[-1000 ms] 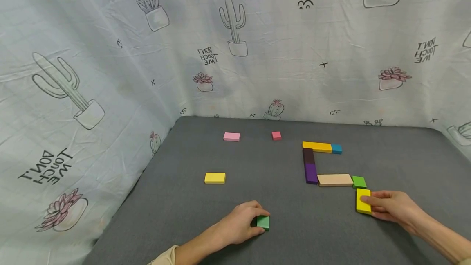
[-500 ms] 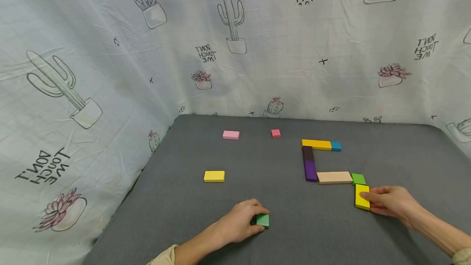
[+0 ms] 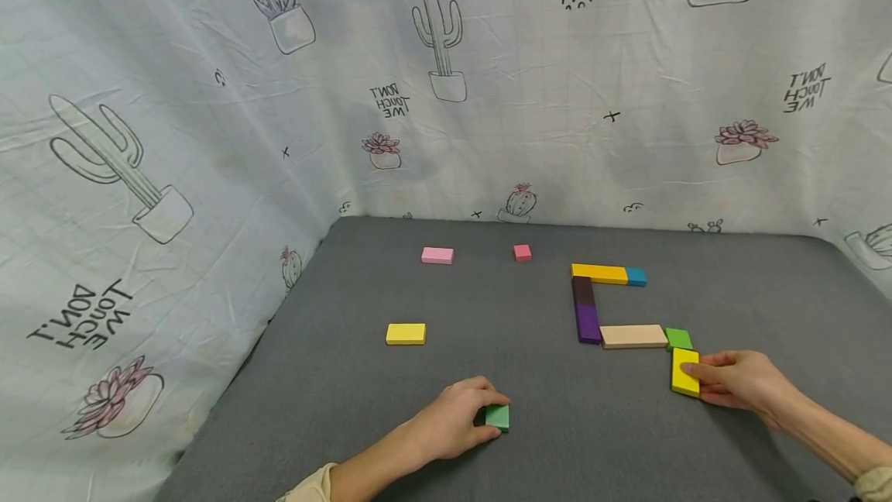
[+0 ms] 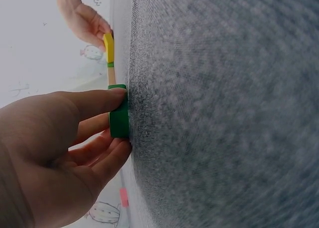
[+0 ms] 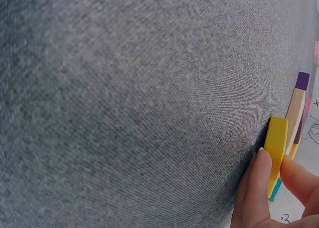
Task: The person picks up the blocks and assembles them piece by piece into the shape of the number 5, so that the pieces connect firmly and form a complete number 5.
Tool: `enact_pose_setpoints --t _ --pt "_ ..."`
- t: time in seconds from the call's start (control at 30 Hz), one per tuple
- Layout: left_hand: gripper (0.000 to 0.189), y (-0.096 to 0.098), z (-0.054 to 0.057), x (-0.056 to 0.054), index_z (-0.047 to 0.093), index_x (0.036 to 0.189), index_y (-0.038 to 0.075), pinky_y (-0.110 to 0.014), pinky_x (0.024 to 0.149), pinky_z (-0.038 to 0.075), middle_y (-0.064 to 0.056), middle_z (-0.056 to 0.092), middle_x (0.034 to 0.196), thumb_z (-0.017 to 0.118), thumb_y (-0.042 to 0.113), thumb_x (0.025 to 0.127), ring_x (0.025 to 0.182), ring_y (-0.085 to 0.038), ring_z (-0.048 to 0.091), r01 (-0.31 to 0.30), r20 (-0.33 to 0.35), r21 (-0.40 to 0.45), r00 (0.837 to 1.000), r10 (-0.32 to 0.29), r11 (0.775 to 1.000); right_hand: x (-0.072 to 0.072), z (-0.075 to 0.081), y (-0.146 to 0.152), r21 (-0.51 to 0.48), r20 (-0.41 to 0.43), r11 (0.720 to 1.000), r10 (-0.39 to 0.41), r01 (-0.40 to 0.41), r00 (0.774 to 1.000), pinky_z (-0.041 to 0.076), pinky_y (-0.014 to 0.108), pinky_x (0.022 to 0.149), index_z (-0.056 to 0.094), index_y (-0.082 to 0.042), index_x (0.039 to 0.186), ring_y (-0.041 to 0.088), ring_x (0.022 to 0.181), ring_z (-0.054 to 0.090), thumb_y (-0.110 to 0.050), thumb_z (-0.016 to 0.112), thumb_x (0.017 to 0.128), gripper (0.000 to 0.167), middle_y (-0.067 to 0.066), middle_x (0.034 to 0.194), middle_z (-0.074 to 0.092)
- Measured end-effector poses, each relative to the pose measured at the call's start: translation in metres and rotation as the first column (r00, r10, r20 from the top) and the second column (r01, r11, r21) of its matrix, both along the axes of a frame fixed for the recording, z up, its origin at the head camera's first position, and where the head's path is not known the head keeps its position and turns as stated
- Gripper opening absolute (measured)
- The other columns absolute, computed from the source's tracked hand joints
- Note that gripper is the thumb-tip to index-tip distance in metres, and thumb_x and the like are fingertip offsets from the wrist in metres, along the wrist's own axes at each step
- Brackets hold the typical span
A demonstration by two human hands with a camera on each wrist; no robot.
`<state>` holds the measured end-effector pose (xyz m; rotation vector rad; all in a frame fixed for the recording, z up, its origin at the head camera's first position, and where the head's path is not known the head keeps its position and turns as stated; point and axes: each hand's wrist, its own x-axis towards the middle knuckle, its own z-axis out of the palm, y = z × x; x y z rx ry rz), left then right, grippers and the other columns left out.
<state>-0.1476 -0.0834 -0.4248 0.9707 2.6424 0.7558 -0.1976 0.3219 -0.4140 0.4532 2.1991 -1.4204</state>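
Between the thumb and fingers of my left hand (image 3: pixel 456 421) is a small green block (image 3: pixel 497 417), held at the near middle of the grey table; the left wrist view shows this green block (image 4: pixel 119 120) close up. My right hand (image 3: pixel 746 384) pinches a yellow block (image 3: pixel 686 373) by its right side. That block's far end meets a light green block (image 3: pixel 678 339), which touches a beige block (image 3: pixel 633 337). From there a purple block (image 3: pixel 588 324) and a dark brown block (image 3: pixel 584 291) run away from me to an orange-yellow block (image 3: pixel 598 274) with a blue block (image 3: pixel 636 277) at its end.
A second yellow block (image 3: pixel 406 334) lies to the left. Farther back are a pink block (image 3: pixel 437 256) and a small red block (image 3: pixel 522 253). A white curtain (image 3: pixel 516 84) printed with cacti hangs behind and to the left of the table (image 3: pixel 313 386).
The right hand has nudged the yellow block slightly away from me, up against the light green block. The view has tilted a little; the left hand keeps its hold on the green block.
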Motion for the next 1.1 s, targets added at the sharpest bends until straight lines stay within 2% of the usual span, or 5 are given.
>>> enact_pose_setpoints --t 0.33,0.53,0.73,0.93,1.1 --pt "0.034 0.0 0.001 -0.002 0.068 0.117 0.009 -0.016 0.073 0.044 0.007 0.056 0.101 0.075 0.015 0.084 0.087 0.001 0.05 -0.008 0.012 -0.005 1.0 0.008 1.0 -0.003 0.003 -0.004 0.072 0.001 0.997 0.014 -0.014 1.0 0.054 0.031 0.068 0.043 0.02 0.116 0.014 0.071 0.059 -0.025 0.07 0.089 0.059 0.009 0.085 0.058" --pt "0.034 -0.001 0.001 -0.003 0.068 0.117 0.009 -0.015 0.072 0.044 0.007 0.056 0.101 0.075 0.014 0.084 0.087 0.001 0.05 -0.003 0.008 -0.004 1.0 0.003 1.0 -0.003 0.002 -0.002 0.067 -0.001 0.997 0.025 -0.024 1.0 0.054 0.03 0.068 0.041 0.021 0.117 0.014 0.072 0.059 -0.029 0.07 0.088 0.065 0.009 0.086 0.058" --pt "0.034 0.0 -0.001 -0.002 0.068 0.116 0.009 -0.015 0.072 0.044 0.008 0.056 0.1 0.075 0.015 0.084 0.086 0.002 0.05 -0.018 0.02 -0.001 1.0 0.018 1.0 -0.003 0.006 0.004 0.061 -0.019 0.995 0.087 -0.085 0.996 0.054 0.032 0.072 0.024 0.029 0.127 0.014 0.076 0.062 -0.042 0.06 0.092 0.087 0.016 0.092 0.057" --pt "0.033 0.001 -0.004 -0.001 0.069 0.115 0.01 -0.015 0.072 0.043 0.01 0.056 0.099 0.076 0.015 0.083 0.086 0.003 0.05 -0.022 0.007 0.005 1.0 0.022 1.0 -0.009 0.017 0.01 0.088 -0.06 0.988 0.133 -0.127 0.989 0.054 0.035 0.073 0.021 0.029 0.129 0.019 0.079 0.064 -0.052 0.049 0.095 0.092 0.017 0.092 0.058" --pt "0.033 0.001 -0.003 -0.002 0.069 0.115 0.01 -0.015 0.072 0.044 0.009 0.056 0.098 0.076 0.015 0.083 0.085 0.002 0.05 -0.01 0.014 0.011 1.0 0.009 1.0 -0.017 0.027 0.014 0.125 -0.107 0.982 0.154 -0.14 0.982 0.053 0.035 0.075 0.022 0.03 0.13 0.02 0.083 0.064 -0.053 0.044 0.097 0.092 0.018 0.095 0.06"
